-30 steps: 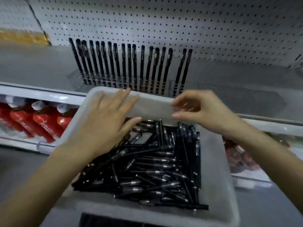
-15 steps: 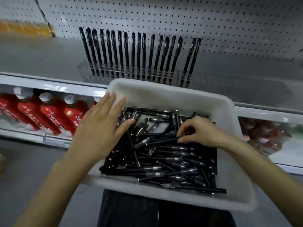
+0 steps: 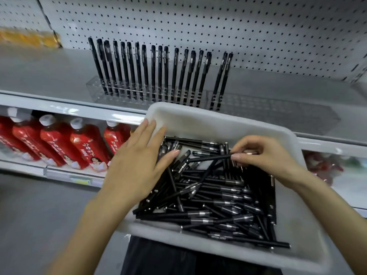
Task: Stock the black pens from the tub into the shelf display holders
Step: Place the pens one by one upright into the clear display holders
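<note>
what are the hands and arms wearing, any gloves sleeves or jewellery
Nothing is worn on the left hand or right hand: no gloves, rings or watch show. The left forearm and right forearm are bare to the frame edge, with no sleeve in view. Fingernails look short and unpainted.

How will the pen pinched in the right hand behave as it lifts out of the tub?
Likely stiff: the pen looks straight though the right hand pinches only one end. Probably light, since a two-finger pinch suffices. Its smooth round barrel may slip or roll.
</note>
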Motion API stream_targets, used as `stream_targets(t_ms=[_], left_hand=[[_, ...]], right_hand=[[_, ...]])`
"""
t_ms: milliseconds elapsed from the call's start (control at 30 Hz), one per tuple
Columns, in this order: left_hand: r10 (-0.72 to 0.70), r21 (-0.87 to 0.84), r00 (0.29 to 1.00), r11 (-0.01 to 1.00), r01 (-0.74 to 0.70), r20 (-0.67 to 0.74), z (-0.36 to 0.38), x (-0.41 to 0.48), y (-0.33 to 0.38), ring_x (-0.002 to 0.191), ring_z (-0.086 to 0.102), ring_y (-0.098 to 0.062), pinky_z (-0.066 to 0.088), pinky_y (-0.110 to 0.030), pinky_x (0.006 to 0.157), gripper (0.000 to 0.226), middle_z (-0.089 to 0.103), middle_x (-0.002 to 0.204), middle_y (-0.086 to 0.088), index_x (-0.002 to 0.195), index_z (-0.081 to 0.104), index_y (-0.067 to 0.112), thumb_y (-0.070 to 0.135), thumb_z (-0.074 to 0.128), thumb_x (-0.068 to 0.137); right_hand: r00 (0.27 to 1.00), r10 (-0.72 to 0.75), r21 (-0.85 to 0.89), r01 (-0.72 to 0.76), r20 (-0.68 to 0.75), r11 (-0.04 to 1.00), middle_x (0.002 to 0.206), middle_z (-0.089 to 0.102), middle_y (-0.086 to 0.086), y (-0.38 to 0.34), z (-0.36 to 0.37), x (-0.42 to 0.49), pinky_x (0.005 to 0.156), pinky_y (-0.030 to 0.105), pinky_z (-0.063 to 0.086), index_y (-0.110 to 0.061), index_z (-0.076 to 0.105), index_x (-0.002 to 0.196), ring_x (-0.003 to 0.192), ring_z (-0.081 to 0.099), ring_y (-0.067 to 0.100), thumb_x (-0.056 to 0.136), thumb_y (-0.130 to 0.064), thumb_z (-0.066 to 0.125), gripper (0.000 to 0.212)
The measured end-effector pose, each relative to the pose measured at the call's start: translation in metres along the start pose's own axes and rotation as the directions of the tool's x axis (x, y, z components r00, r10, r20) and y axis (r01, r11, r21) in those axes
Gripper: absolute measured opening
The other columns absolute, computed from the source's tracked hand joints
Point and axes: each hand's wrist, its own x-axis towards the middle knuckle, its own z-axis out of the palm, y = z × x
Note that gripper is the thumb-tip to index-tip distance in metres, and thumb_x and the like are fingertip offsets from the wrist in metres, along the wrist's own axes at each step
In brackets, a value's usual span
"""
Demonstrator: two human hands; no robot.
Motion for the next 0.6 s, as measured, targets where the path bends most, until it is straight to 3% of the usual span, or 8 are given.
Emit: stream_targets(t_ms=[100, 233, 367, 467, 533, 600], left_hand=[[-0.004, 0.069, 1.000, 0.998, 0.002, 0.017, 0.006, -0.004, 0.000, 0.145, -0.004, -0.010, 0.012, -0.035, 0.116, 0.081, 0.009, 0.159, 0.002, 0.151, 0.014, 0.028, 0.071, 0.002, 0.084], [-0.013, 0.036, 1.000, 0.999, 0.013, 0.025, 0.002, 0.001, 0.002, 0.145, 0.001, -0.008, 0.006, -0.040, 0.119, 0.084, 0.010, 0.158, 0.005, 0.150, 0.018, 0.030, 0.072, -0.002, 0.080], [0.043, 0.041, 0.999, 0.998, -0.042, -0.025, -0.012, 0.026, 0.014, 0.143, 0.017, -0.012, 0.008, -0.039, 0.117, 0.081, 0.020, 0.156, 0.002, 0.148, 0.026, 0.028, 0.071, 0.003, 0.082], [0.118, 0.026, 0.993, 0.993, -0.117, -0.028, -0.019, 0.056, 0.029, 0.143, 0.015, -0.010, 0.006, -0.035, 0.116, 0.076, 0.015, 0.157, 0.006, 0.150, 0.017, 0.031, 0.070, 0.003, 0.085], [0.165, 0.034, 0.986, 0.986, -0.164, -0.023, -0.018, 0.076, 0.036, 0.142, 0.014, -0.011, 0.004, -0.031, 0.115, 0.073, 0.016, 0.157, 0.005, 0.150, 0.015, 0.031, 0.067, 0.007, 0.088], [0.199, 0.047, 0.980, 0.979, -0.197, -0.022, -0.012, 0.094, 0.037, 0.141, 0.018, -0.014, 0.006, -0.031, 0.114, 0.071, 0.021, 0.155, 0.001, 0.150, 0.018, 0.028, 0.065, 0.011, 0.090]], right_hand=[[0.999, 0.020, 0.158, -0.012, -0.051, 0.987, 0.070, 0.071, -0.002, -0.008, -0.005, 0.000, 0.062, 0.014, 0.050, -0.010, 0.068, 0.077, 0.064, 0.065, 0.007, 0.061, -0.012, 0.073, 0.017], [0.999, 0.005, 0.347, 0.011, -0.043, 0.938, 0.083, 0.074, 0.005, -0.026, -0.012, 0.008, 0.066, 0.015, 0.052, -0.007, 0.068, 0.082, 0.073, 0.067, 0.008, 0.064, -0.004, 0.068, 0.019], [0.989, -0.072, 0.446, 0.124, -0.131, 0.887, 0.081, 0.073, 0.005, -0.054, -0.029, 0.029, 0.065, 0.016, 0.052, -0.015, 0.074, 0.075, 0.068, 0.067, 0.010, 0.054, -0.019, 0.074, 0.021], [0.938, -0.146, 0.266, 0.235, -0.315, 0.935, 0.081, 0.073, -0.002, -0.076, -0.051, 0.049, 0.062, 0.017, 0.051, -0.017, 0.069, 0.087, 0.069, 0.067, 0.009, 0.068, -0.024, 0.073, 0.021], [0.890, -0.204, 0.072, 0.255, -0.407, 0.964, 0.083, 0.072, -0.007, -0.088, -0.065, 0.064, 0.063, 0.016, 0.050, -0.020, 0.067, 0.090, 0.075, 0.068, 0.007, 0.081, -0.019, 0.069, 0.010], [0.853, -0.245, -0.004, 0.274, -0.460, 0.962, 0.083, 0.071, -0.009, -0.094, -0.075, 0.078, 0.063, 0.017, 0.052, -0.018, 0.066, 0.088, 0.074, 0.068, 0.005, 0.085, -0.012, 0.067, 0.007]])
